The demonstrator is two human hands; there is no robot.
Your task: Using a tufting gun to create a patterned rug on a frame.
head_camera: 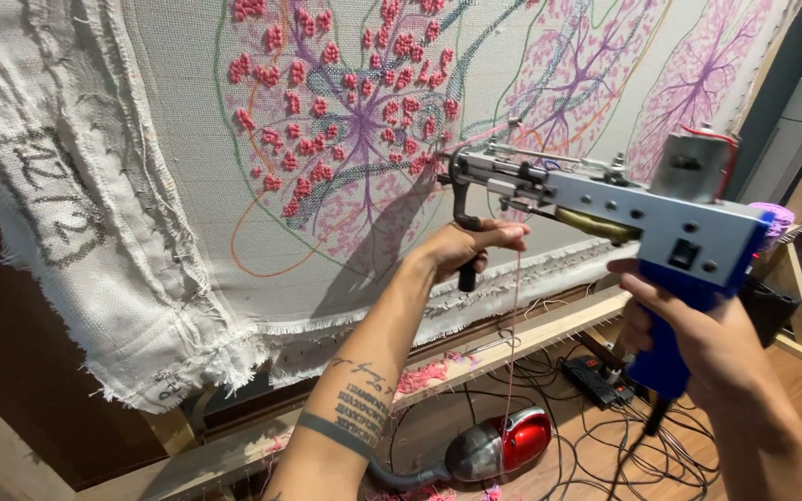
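Note:
A grey metal tufting gun with a blue grip points its needle end at a stretched white backing cloth. My right hand is closed around the blue grip. My left hand grips the black front handle under the gun's nose and pinches a thin pink yarn that hangs down from it. The cloth carries drawn leaf-like shapes in purple, green and orange lines, partly filled with pink tufted clusters. The gun's tip sits at the lower right edge of the tufted round shape.
The cloth is tacked to a wooden frame with frayed edges hanging over it. Below on the wooden floor lie a red and grey hand vacuum, a black power strip, tangled cables and pink yarn scraps. A white appliance stands at right.

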